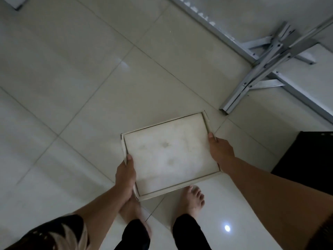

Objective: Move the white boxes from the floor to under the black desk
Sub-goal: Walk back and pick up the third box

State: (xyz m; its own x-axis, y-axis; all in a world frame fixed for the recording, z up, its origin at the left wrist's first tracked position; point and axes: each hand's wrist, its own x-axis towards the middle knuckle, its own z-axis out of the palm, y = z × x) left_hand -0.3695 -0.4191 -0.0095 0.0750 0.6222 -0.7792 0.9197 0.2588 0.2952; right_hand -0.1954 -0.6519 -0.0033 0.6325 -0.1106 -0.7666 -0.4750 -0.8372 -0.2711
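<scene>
I hold a flat white box [171, 154] level in front of me, above the tiled floor [75, 91] and my bare feet. Its top is faintly stained. My left hand [126, 174] grips its left edge with the thumb on top. My right hand [219, 150] grips the right edge the same way. A black surface [306, 157], possibly the black desk, shows at the right edge of the view, just right of my right forearm.
A grey metal folding frame [266, 65] with crossed legs stands at the upper right, its foot close to the box's far corner. A white panel [297, 20] lies behind it. My feet [192, 199] are below the box.
</scene>
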